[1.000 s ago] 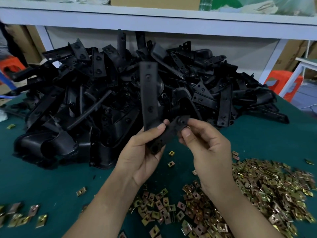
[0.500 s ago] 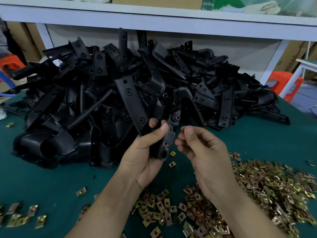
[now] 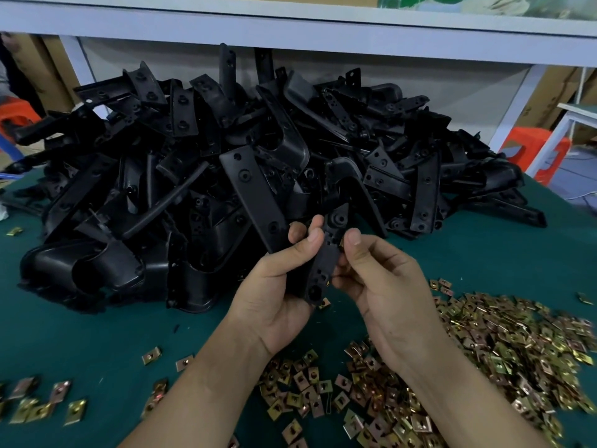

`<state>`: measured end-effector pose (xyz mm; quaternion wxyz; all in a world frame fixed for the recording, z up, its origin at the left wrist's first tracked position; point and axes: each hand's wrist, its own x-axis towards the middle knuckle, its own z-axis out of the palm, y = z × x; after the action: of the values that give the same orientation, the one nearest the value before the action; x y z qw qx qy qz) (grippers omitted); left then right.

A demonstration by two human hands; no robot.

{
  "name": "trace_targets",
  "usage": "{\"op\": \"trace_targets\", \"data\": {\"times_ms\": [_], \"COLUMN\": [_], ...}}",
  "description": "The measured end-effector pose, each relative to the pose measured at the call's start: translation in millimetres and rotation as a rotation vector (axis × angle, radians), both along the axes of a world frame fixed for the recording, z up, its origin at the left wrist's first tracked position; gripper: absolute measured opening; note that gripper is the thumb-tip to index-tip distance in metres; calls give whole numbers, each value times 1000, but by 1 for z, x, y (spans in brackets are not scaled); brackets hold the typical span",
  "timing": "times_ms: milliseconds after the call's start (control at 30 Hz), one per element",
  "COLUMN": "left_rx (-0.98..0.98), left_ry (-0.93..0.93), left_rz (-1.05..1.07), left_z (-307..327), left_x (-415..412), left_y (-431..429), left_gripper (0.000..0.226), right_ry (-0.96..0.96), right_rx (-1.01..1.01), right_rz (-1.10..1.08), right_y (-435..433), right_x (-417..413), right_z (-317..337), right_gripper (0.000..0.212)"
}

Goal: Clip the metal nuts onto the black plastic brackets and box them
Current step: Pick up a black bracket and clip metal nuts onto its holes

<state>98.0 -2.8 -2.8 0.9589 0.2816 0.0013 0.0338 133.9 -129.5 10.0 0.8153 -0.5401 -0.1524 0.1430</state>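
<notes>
**A:** Where is the part being worked on?

**B:** Above the near middle of the table (image 3: 80, 334), lifted off the green cloth. The left hand (image 3: 274, 292) grips the held bracket (image 3: 324, 257), with the thumb across its face and the fingers curled behind.

**A:** And the right hand?

**B:** The right hand (image 3: 384, 286) is curled at the bracket's right edge, thumb tip against it. I cannot tell whether it is pinching a nut. Only a small gold speck shows there.

**A:** What could go wrong?

**B:** Three things, in my judgement.
1. A nut pushed on crooked would probably jam or sit off its hole, because the bracket is steadied by one hand only.
2. A nut that slips would likely drop into the nut heap (image 3: 484, 357) along the near right edge and be lost among the rest.
3. The bracket's long arm points towards the bracket pile (image 3: 193, 163) at the far side and is close to it. Swinging it could knock parts loose.

**A:** And boxing?

**B:** No box is in view. Check that every clip point has a nut before packing.
</notes>
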Motion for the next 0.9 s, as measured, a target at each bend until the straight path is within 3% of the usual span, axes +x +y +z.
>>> {"op": "trace_targets", "data": {"times_ms": [133, 300, 567, 733, 800, 900], "left_rx": [19, 82, 253, 326, 251, 111], "left_ry": [2, 3, -102, -136, -110, -36], "left_rz": [18, -54, -232, -148, -66, 12], "left_z": [-3, -5, -6, -3, -2, -2], "left_x": [1, 2, 1, 0, 0, 2], "left_y": [3, 7, 13, 17, 16, 18], "left_gripper": [26, 25, 33, 39, 34, 29], "right_ry": [-96, -256, -123, -135, -197, -400], "right_rx": [-104, -271, -205, -202, -322, -754], "right_rz": [-31, 17, 122, 174, 91, -15], "right_y": [-3, -13, -15, -17, -24, -46], "right_x": [1, 5, 4, 6, 14, 36], "right_z": [1, 8, 7, 9, 10, 11], "right_gripper": [21, 22, 28, 26, 30, 12]}}
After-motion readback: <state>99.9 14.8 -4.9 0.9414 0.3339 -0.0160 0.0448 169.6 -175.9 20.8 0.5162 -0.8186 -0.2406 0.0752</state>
